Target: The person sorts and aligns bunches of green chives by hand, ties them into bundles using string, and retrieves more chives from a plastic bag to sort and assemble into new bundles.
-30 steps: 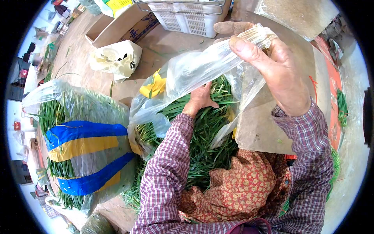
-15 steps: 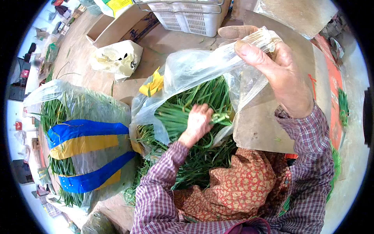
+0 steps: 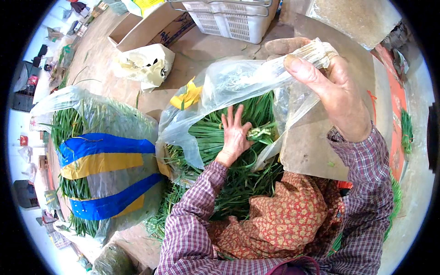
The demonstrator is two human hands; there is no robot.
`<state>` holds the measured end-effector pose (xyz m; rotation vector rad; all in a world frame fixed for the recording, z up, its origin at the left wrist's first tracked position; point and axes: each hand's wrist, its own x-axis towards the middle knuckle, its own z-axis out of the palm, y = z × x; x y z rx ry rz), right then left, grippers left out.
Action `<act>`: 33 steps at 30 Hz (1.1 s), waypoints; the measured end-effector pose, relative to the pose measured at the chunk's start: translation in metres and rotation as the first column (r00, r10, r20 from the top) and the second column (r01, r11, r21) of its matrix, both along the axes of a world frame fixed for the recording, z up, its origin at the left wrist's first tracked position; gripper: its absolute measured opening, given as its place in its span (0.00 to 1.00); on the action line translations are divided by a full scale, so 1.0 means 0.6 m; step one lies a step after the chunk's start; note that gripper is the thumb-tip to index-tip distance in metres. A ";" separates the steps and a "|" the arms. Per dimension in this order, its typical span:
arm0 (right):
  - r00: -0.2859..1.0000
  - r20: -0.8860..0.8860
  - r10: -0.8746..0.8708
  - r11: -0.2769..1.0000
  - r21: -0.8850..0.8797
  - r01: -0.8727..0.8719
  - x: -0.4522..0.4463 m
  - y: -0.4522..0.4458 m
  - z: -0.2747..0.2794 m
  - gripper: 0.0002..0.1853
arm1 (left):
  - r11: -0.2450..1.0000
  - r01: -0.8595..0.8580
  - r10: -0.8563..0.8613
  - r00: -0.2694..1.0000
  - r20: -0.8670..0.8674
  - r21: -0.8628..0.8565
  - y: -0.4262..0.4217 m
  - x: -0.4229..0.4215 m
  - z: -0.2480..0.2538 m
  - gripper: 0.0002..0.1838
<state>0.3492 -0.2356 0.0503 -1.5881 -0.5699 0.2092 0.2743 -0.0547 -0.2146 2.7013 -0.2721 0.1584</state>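
Greens [image 3: 206, 140] beneath left hand [image 3: 234, 137]

A purple-and-white plaid shirt [image 3: 233, 266] shows checked sleeves, the left sleeve [image 3: 185, 224] at lower centre and the right sleeve [image 3: 369, 169] at lower right, with red cloth [image 3: 291, 213] patterned in tan flowers between them and dark purple trim [image 3: 293, 269] at the bottom edge.

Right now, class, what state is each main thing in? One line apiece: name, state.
Clear bag: open, edge lifted
Bunched greens: inside the clear bag
Left hand: fingers spread, on the greens
Right hand: closed on the bag's gathered edge
Striped bag: bulging with greens
Cardboard box: open-topped
White basket: upright
Cream packaging: crumpled
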 end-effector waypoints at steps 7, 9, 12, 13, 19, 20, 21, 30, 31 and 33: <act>0.997 0.054 0.063 0.998 0.000 -0.063 0.003 0.003 0.007 0.16 | 0.978 -0.189 0.162 0.954 -0.253 -0.084 0.057 0.077 0.005 0.35; 0.997 0.049 0.061 0.998 0.006 -0.061 0.005 0.003 0.002 0.15 | 0.980 -0.171 0.154 0.975 -0.163 -0.100 0.068 0.087 -0.003 0.37; 0.998 0.033 0.046 0.998 0.030 -0.047 0.002 0.003 0.002 0.15 | 0.985 -0.168 0.162 0.978 -0.135 -0.039 0.081 0.110 -0.012 0.43; 0.999 0.022 0.033 0.998 0.050 -0.035 0.000 0.002 0.002 0.16 | 0.985 -0.155 0.149 0.985 -0.091 -0.069 0.088 0.115 -0.020 0.44; 0.997 0.044 0.071 0.997 -0.015 -0.071 0.003 -0.005 0.009 0.18 | 0.993 -0.101 0.109 0.985 -0.132 0.067 0.106 0.134 -0.032 0.42; 0.997 0.044 0.069 0.998 -0.014 -0.068 0.004 -0.004 0.008 0.18 | 0.992 -0.092 0.100 0.989 -0.105 0.081 0.109 0.136 -0.036 0.42; 0.996 0.055 0.068 0.998 0.011 -0.069 0.006 -0.001 0.004 0.18 | 0.992 -0.112 0.117 0.988 -0.105 0.053 0.111 0.138 -0.035 0.42; 0.992 0.065 0.111 0.993 0.040 -0.114 0.008 -0.004 -0.004 0.19 | 0.906 -0.279 0.109 0.880 -0.462 -0.319 0.126 0.142 0.001 0.49; 0.990 0.064 0.123 0.991 0.043 -0.126 0.008 -0.004 -0.004 0.19 | 0.872 -0.305 0.090 0.870 -0.485 -0.384 0.125 0.139 0.000 0.49; 0.990 0.068 0.122 0.991 0.043 -0.125 0.008 -0.006 -0.004 0.19 | 0.801 -0.347 0.125 0.894 -0.431 -0.488 0.121 0.130 0.004 0.51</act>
